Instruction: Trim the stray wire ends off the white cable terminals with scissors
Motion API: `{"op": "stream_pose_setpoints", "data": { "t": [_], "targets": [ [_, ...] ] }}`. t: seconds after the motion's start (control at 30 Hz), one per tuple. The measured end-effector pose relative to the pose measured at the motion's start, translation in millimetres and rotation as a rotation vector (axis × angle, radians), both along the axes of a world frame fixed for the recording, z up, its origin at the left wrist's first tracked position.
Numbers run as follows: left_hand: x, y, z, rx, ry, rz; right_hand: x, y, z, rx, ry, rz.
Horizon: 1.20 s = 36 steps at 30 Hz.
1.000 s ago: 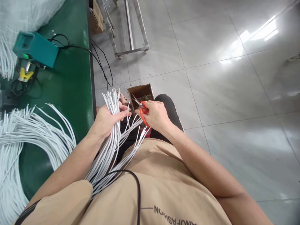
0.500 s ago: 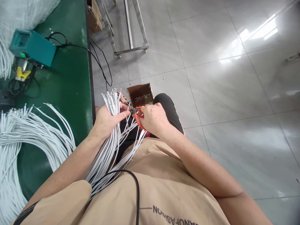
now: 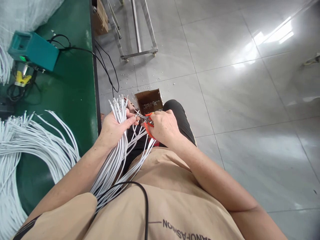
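Note:
My left hand is wrapped round a thick bundle of white cables, their cut ends fanning out above the fist. Between its thumb and fingertips one cable end sticks out toward the right. My right hand grips orange-handled cutting pliers. The pliers' metal jaws point left and lie at that single cable end, near my left thumb; whether they touch it is too small to tell. More white cables hang below the pliers, across my lap.
An open cardboard box with small clippings inside stands on the floor beyond my hands. Scraps lie scattered around it. On the green table at left are a teal device and another heap of white cables. A metal frame stands behind.
Both hands stay nearly in place. The pliers' handles have shifted slightly and the jaws look closer together at the cable end. The whole view has drifted a little.

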<state>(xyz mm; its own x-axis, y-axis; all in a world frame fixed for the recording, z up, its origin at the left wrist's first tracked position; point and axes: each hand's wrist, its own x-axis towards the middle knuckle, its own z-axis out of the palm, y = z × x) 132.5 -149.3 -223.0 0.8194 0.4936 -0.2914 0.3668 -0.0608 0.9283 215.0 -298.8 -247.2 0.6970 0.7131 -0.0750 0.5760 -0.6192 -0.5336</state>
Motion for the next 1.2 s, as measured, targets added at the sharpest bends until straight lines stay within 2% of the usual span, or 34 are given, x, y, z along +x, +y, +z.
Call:
{"op": "stream_pose_setpoints", "data": {
  "t": [0.1, 0.23, 0.3, 0.43, 0.57, 0.77, 0.83, 1.0, 1.2],
  "targets": [
    [1, -1, 1.5, -0.042, -0.003, 0.013, 8, -1, 3.0, 0.175, 0.159, -0.092],
    [2, -2, 3.1, -0.059, 0.001, -0.006, 15, 3, 10.9, 0.506, 0.549, -0.178],
    [2, -2, 3.0, -0.055, -0.008, -0.031, 15, 5, 12.8, 0.583, 0.678, -0.203],
    [0, -1, 0.1, 0.024, -0.043, -0.067, 12, 7, 11.2, 0.642, 0.822, -0.243],
    [-1, 0, -1.8, 0.112, -0.031, -0.091, 9, 9, 8.6, 0.661, 0.875, -0.293],
    [1, -2, 4.9, 0.239, 0.064, -0.086, -4, 18, 10.8, 0.689, 0.955, -0.377],
    [1, -2, 6.3, 0.242, 0.100, -0.083, -6, 18, 11.9, 0.713, 0.998, -0.376],
    [0, 1, 2.9, 0.176, 0.046, -0.111, 0, 12, 11.3, 0.790, 1.069, -0.288],
    [0, 2, 2.0, 0.122, 0.035, -0.159, 0, 12, 4.4, 0.708, 0.995, -0.328]
  ]
}}
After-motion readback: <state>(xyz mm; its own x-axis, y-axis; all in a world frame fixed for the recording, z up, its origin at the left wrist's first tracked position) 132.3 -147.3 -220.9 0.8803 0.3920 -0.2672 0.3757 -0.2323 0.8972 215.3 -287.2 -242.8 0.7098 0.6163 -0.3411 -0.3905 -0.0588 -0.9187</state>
